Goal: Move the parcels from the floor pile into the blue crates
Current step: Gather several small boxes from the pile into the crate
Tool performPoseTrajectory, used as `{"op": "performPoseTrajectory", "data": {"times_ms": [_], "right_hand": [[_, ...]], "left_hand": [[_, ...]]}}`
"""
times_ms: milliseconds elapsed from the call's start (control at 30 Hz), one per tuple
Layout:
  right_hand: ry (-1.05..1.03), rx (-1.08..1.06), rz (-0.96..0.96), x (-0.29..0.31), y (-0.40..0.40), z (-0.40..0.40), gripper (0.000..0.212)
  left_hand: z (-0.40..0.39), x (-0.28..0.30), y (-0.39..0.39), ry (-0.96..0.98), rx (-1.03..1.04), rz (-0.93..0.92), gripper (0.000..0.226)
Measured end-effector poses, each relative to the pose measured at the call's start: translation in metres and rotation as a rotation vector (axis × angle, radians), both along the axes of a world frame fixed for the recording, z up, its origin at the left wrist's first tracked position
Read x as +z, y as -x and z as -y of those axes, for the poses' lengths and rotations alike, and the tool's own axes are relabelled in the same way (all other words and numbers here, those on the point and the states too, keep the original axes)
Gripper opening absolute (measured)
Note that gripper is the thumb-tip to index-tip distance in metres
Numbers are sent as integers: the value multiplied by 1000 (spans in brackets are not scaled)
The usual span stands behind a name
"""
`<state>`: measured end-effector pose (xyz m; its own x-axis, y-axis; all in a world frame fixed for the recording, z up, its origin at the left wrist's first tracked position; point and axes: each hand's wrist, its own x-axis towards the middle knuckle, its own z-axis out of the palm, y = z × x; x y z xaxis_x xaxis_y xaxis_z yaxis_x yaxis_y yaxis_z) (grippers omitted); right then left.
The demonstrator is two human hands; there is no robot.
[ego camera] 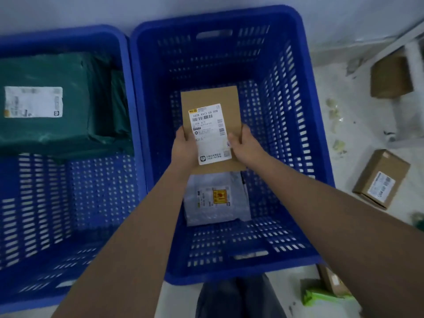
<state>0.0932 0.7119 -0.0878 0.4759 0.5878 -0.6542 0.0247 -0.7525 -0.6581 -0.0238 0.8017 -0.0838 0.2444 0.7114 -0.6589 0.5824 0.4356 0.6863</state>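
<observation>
Gripping one brown parcel with fingers curled round its edges, left hand and right hand hold it above one grey parcel in one of two blue crates; the other crate has one green parcel.

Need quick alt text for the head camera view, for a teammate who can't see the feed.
Both hands, left hand and right hand, hold a flat brown parcel with a white label over the right blue crate, where a grey bag parcel already lies. The left blue crate holds a green parcel; brown boxes remain on the floor.
</observation>
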Motion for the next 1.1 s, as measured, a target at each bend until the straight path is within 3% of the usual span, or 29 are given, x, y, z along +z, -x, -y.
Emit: {"op": "performPoseTrajectory", "data": {"times_ms": [133,333,567,733,933,1000,1100], "right_hand": [[78,16,-47,-57,1,-23,59],[59,-89,-41,-134,21,-36,52],[57,-28,-37,-187,31,-53,55],[23,-53,10,-202,38,-49,45],[9,2,34,-203,49,-41,46],[13,23,0,-202,48,-42,46],[135,176,-9,-199,40,-46,50]], "left_hand": [[-20,-53,0,-17,-2,-15,39],[-26,-129,0,45,37,-95,61],[-22,-184,11,-35,59,-187,63],[-15,-189,14,-117,-68,-256,67],[16,-190,14,-666,-647,-750,53],[29,-193,10,-656,-784,-759,56],[36,-194,5,-529,-786,-712,56]]}}
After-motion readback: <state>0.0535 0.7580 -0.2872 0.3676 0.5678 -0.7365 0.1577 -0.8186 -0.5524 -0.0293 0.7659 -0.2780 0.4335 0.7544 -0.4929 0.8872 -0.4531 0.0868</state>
